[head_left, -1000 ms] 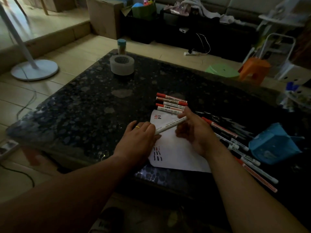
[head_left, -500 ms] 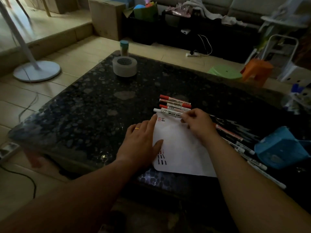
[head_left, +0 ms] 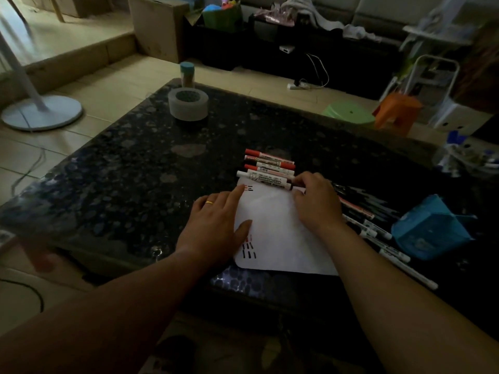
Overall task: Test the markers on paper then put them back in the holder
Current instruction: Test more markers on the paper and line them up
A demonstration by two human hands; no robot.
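Observation:
A white paper (head_left: 275,233) with short red and black test strokes lies on the dark stone table (head_left: 129,168). My left hand (head_left: 216,228) rests flat on the paper's left edge, fingers straight. Just beyond the paper is a row of several red-capped markers (head_left: 270,161). A white marker (head_left: 263,180) lies nearest the paper in that row. My right hand (head_left: 316,203) pinches its dark right end between thumb and fingers. Several more markers (head_left: 378,232) lie loose to the right, beside the blue holder (head_left: 429,230), which lies tipped over.
A tape roll (head_left: 188,104) and a small teal-capped bottle (head_left: 187,74) stand at the table's far left corner. A fan base (head_left: 40,112) is on the floor to the left. A green stool (head_left: 348,112) and an orange stool (head_left: 397,109) stand beyond the table.
My right hand carried the white marker from above the paper to the row beyond it and laid it down there. My left hand flattened on the paper's left edge.

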